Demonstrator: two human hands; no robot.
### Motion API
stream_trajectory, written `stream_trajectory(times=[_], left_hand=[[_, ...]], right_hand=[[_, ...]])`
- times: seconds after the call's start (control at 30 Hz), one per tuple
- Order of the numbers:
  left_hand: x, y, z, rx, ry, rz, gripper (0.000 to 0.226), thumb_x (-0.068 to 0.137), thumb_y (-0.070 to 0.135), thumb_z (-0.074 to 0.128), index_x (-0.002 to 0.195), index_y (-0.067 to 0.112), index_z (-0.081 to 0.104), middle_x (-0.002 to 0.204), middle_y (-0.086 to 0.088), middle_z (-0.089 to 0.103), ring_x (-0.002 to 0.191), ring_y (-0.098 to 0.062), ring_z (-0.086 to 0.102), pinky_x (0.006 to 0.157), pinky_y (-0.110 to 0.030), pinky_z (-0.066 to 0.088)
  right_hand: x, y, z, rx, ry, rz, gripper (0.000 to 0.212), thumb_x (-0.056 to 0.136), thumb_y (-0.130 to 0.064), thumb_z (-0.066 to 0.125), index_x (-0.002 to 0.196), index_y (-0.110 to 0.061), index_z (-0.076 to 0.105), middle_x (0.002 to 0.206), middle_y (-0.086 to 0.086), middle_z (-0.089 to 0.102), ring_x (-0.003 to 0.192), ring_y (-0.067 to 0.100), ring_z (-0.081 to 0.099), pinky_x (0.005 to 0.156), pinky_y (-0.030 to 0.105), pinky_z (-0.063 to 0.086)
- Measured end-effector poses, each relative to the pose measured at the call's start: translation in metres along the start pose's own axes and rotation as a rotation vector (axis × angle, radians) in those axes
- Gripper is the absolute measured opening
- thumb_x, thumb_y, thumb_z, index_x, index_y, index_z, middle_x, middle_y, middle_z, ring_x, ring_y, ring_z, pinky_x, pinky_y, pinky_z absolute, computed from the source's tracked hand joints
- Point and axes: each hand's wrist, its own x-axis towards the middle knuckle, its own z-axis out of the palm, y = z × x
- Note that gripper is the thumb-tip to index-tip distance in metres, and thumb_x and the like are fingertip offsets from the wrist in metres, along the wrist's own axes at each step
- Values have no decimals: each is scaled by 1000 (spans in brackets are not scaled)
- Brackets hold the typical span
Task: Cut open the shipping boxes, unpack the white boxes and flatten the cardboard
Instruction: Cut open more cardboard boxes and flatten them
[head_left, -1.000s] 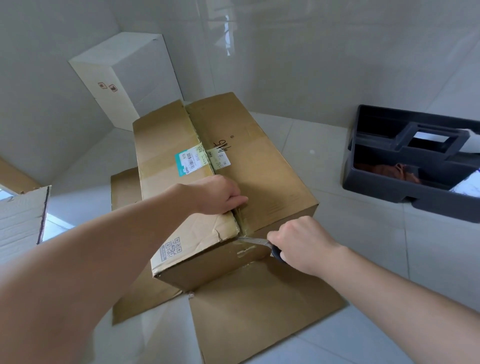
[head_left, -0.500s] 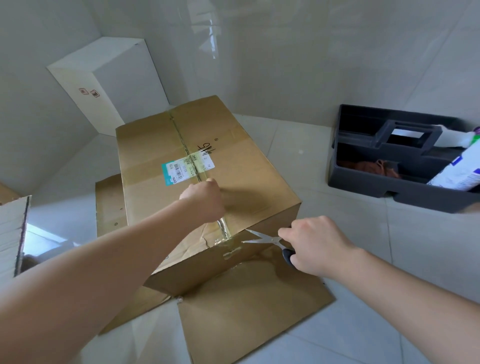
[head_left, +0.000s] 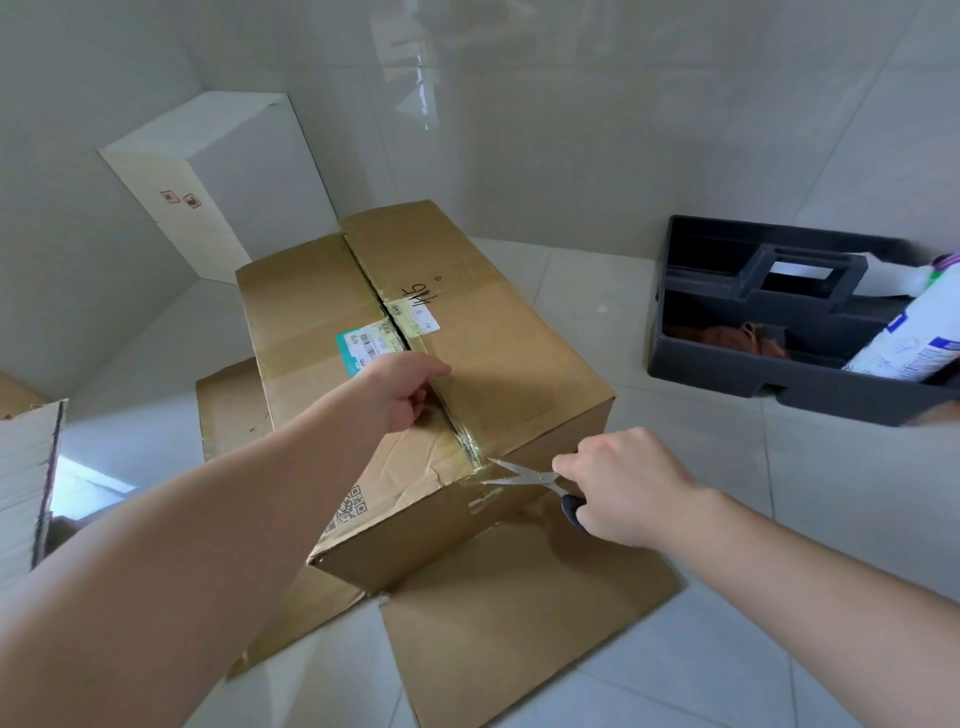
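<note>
Holding the scissors (head_left: 524, 477) by the dark handle, the right hand (head_left: 621, 486) keeps its grip curled tight around them; the two blades stand apart and their tips touch the taped near edge of the brown shipping box (head_left: 498, 358), just where the centre seam ends. The left hand (head_left: 400, 389) rests on top of the box beside this seam, with the fingers bent down at the gap between the two top flaps; I cannot tell if its grip really pinches the flap edge or only presses on it. The seam shows as a dark open line, running through a white and green label (head_left: 371, 343). The box stands on the floor on flattened cardboard (head_left: 519, 623), which spreads out toward the viewer. Behind it, in the corner by the tiled wall, a tall white box (head_left: 228, 171) stands upright. At the right, on the floor and well apart from the box, is a dark grey caddy (head_left: 779, 374) with a white bottle (head_left: 914, 332) leaning in it.
</note>
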Motion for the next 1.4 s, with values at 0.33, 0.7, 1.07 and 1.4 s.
stream_trajectory(times=[0.33, 0.7, 1.07, 1.4], left_hand=[[4, -8, 3, 80, 5, 88, 9, 87, -1, 62, 80, 2, 57, 75, -13, 57, 61, -24, 60, 52, -33, 57], [-3, -23, 2, 591, -76, 172, 30, 76, 26, 80, 73, 6, 58, 49, -4, 52, 43, -16, 40, 44, -24, 30], [4, -26, 1, 585, -98, 205, 27, 83, 23, 74, 76, 4, 55, 56, -7, 49, 48, -17, 43, 47, -26, 35], [3, -26, 1, 605, -113, 228, 26, 85, 23, 71, 72, 7, 54, 51, -2, 54, 45, -14, 42, 44, -22, 34]], right_hand=[[-9, 15, 2, 18, 23, 35, 24, 84, -40, 50, 98, -26, 64, 81, -3, 63, 79, 23, 62, 53, 28, 20], [-13, 23, 9, -10, 6, 13, 20, 81, -38, 50, 89, -25, 63, 72, -2, 59, 69, 23, 61, 47, 26, 17], [-13, 28, 14, 34, -3, 55, 20, 84, -37, 49, 93, -25, 61, 76, -2, 57, 73, 25, 61, 53, 28, 25], [3, 19, 18, 99, 20, -20, 21, 84, -36, 53, 98, -25, 65, 79, -2, 59, 74, 23, 60, 56, 26, 33]])
